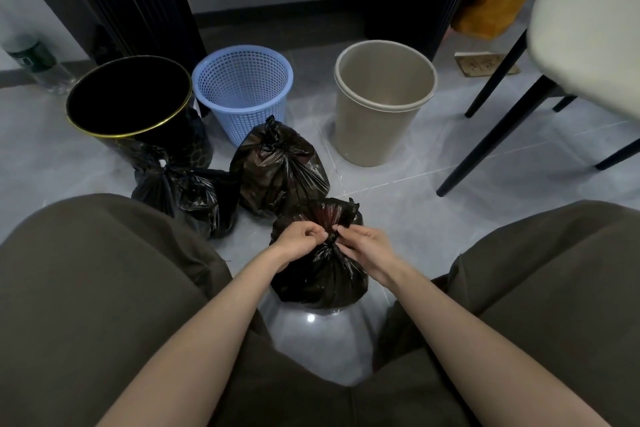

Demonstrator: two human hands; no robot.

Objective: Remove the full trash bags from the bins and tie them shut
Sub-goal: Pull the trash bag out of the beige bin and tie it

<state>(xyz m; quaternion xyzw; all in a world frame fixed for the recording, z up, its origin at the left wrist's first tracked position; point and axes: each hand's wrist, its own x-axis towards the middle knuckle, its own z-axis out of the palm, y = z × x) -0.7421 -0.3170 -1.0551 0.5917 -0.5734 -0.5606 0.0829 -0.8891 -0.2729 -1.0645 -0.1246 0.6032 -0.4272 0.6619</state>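
Floor: L fingers, R fingers pinch bag (knot).

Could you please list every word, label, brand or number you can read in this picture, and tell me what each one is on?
Nothing here is legible.
Green label on the plastic bottle: print too blurred to read.
Brown cardboard piece: faint marks, unreadable.
Trash bag being tied: no print visible.

Bags before bins — chair right
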